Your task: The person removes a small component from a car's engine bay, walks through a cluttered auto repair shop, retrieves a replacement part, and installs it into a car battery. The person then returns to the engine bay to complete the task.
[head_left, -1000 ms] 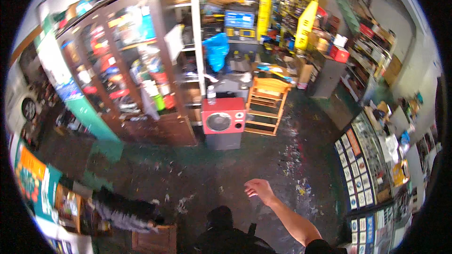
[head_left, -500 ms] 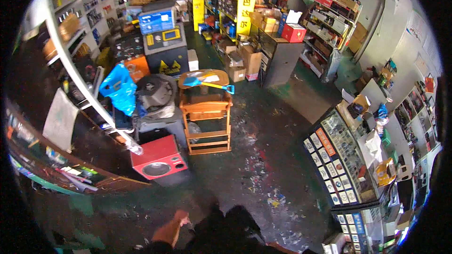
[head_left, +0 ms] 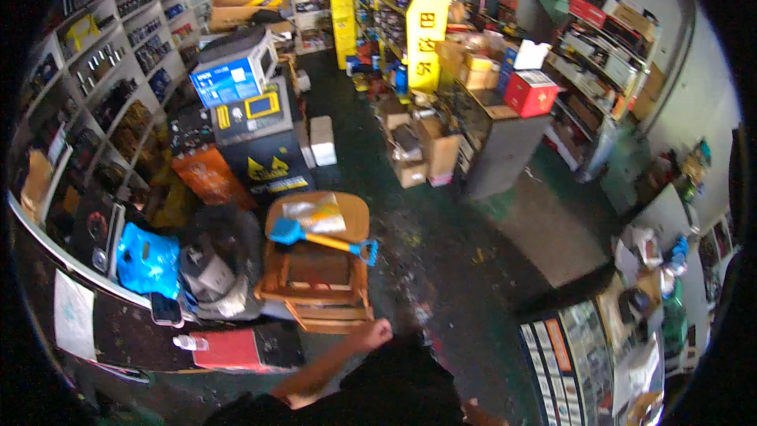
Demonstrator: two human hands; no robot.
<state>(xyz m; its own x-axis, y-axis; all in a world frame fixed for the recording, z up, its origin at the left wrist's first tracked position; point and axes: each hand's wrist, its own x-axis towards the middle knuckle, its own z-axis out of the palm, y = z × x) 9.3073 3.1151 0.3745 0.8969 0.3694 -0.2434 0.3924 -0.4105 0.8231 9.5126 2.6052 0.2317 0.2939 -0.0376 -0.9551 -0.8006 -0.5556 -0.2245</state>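
At five o'clock, the right hand (head_left: 473, 410) shows too little to tell its grip; at six, the left hand (head_left: 374, 334) appears empty, its curl unclear. Beyond, at eleven from it, stands a wooden chair (head_left: 311, 297) bearing a blue-and-yellow shovel (head_left: 327, 242), best given arm clearance.

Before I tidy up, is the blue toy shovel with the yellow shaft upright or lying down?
Lying down: the blue shovel with the yellow shaft stretches sideways across the top of the brown wooden chair.

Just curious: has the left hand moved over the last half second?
Yes: in view, the left hand moved right and closer to the chair, now by its lower right corner.
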